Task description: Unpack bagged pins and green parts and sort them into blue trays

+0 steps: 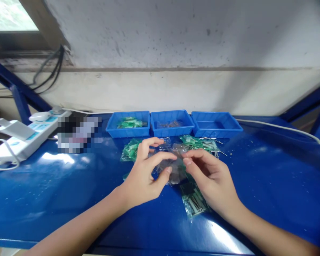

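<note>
- Clear plastic bag [174,173]: blurred, between the hands; left hand [146,177] curved wide, right hand [216,181] pinched narrow, whether gripping I cannot tell.
- Green plastic bag [130,150]: farther left, partly covered by the left hand.
- Blue middle bin [173,132]: far, contents too hazy to identify.

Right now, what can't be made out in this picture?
Head view:
Central clear bag: contents blurred, partly covered by the left hand.
Nearest green bag: one side hidden by the right hand.
Right hand's grip: blur hides what it holds, if anything.
Patch at left: masked by pixelation.
Window: cut off by picture edges.
</note>
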A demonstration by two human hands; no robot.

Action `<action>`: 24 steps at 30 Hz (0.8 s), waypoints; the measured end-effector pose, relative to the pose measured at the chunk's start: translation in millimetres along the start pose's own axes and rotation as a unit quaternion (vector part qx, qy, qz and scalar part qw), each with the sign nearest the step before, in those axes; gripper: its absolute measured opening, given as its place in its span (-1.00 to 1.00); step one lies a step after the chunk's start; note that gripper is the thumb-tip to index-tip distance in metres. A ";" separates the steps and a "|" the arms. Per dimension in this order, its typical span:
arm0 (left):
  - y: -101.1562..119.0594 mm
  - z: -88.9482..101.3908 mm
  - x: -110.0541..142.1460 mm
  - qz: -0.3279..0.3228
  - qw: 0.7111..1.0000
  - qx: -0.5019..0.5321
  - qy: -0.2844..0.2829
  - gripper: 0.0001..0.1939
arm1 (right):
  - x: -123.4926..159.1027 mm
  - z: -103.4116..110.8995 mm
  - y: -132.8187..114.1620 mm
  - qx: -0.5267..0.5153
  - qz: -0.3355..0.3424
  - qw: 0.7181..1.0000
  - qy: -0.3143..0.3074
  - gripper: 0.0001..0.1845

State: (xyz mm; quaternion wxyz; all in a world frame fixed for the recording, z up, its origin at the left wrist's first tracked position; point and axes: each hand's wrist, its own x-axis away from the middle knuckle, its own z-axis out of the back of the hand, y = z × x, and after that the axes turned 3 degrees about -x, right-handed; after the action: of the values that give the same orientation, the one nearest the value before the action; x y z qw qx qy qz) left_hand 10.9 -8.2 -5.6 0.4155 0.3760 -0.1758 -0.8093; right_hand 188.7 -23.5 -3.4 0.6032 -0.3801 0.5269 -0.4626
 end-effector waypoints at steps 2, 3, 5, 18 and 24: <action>0.2 3.9 -4.0 0.062 0.993 0.093 -0.040 -0.83 | 0.6 1.6 2.4 0.055 0.070 0.996 0.001 -0.91; 0.2 5.2 -5.8 0.094 0.981 0.156 -0.061 -0.81 | 1.3 2.2 3.4 0.077 0.100 0.992 -0.003 -0.88; 0.5 5.7 -8.2 0.161 0.944 0.275 -0.090 -0.70 | 3.0 2.3 5.0 0.109 0.149 0.983 -0.013 -0.82; -6.0 3.6 -2.7 -0.105 0.993 0.002 0.057 -0.72 | 0.9 8.0 -1.6 0.037 0.039 0.987 -0.151 -0.83; -9.6 4.7 -3.7 -0.151 0.987 -0.006 0.054 -0.68 | 4.2 3.6 -7.8 -0.031 -0.025 0.985 -0.170 -0.75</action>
State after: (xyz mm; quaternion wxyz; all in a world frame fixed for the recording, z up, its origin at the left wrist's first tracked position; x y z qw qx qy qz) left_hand 3.5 0.3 -6.4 0.2996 0.4387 -0.0892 -0.8425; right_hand 191.1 -29.9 3.4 0.6607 -0.4847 0.4207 -0.3893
